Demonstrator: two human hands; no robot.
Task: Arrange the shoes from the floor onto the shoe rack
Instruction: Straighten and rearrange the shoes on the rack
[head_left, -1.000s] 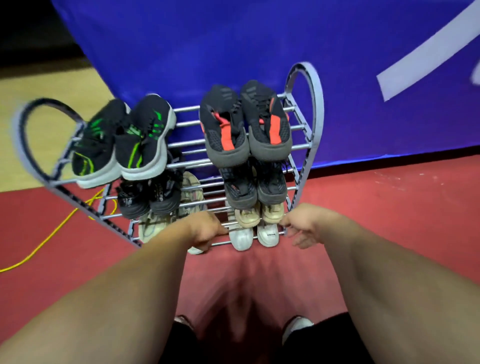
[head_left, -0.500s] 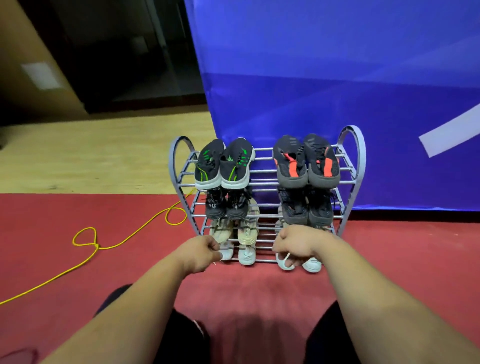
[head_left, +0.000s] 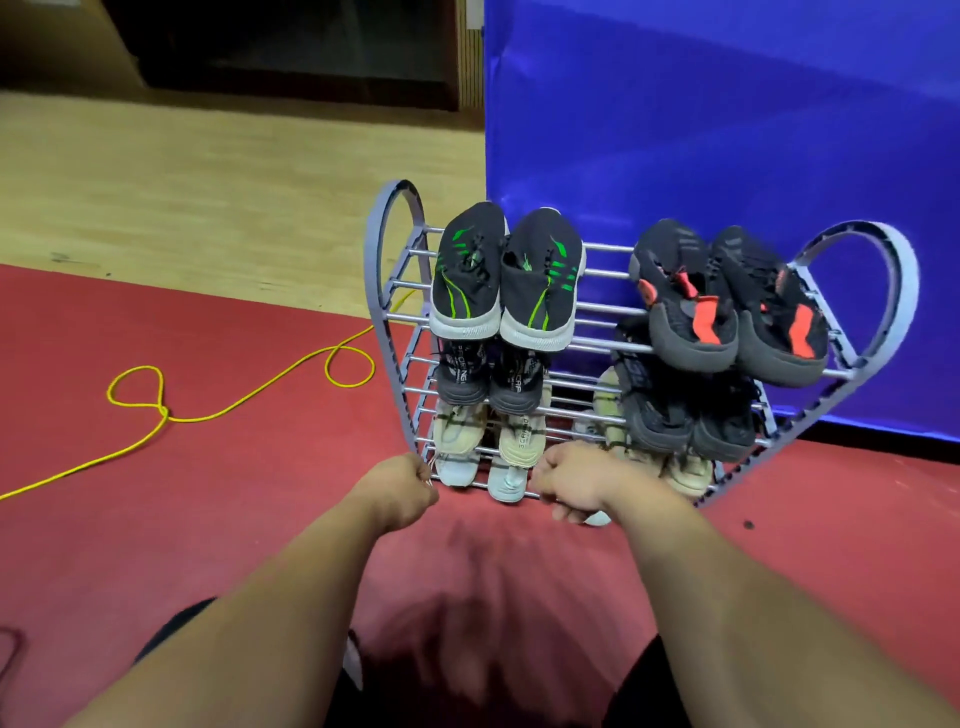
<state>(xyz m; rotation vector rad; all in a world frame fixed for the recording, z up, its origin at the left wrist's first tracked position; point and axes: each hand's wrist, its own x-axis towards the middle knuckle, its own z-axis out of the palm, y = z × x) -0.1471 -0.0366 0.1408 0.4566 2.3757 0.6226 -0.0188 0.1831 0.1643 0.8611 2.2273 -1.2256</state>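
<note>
Left hand (head_left: 400, 486): fingers curled tight at the lower left corner of the rack (head_left: 904, 291), with a white scrap (head_left: 429, 482) at the tips; cannot tell whether they hold it. Right hand (head_left: 574, 483): fingers curled down over a white shoe (head_left: 598, 518) at the bottom tier's front edge, toe poking out below the palm; other pairs (head_left: 506, 280) fill the tiers, none loose on the floor (head_left: 260, 493). Shoe judged light, soft upper over a stiffer sole: take it by the heel collar or across the midfoot.
</note>
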